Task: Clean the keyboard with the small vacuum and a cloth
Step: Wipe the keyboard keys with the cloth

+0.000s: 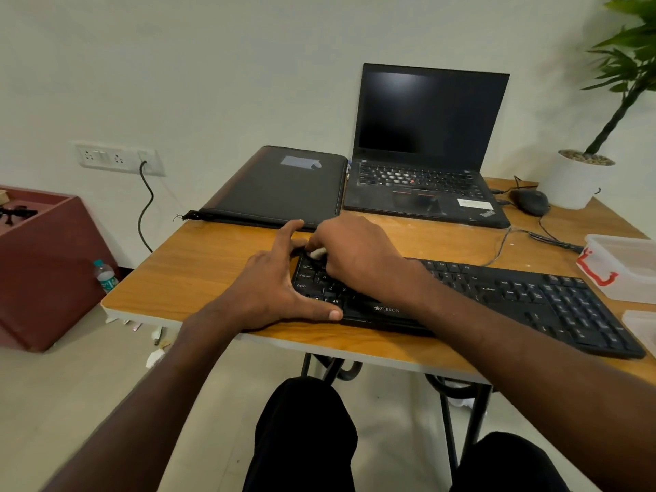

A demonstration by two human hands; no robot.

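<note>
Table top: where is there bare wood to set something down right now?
Clearest patch: the table's left side, bordered by the folder behind and the keyboard with the left hand to the right. A narrow strip lies between laptop and keyboard. The right end is crowded: mouse, cables, plastic container.

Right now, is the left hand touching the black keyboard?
Touching. The head view shows the left hand with its thumb pressed along the front left edge of the keyboard, near the Alt key, with no gap visible.
</note>
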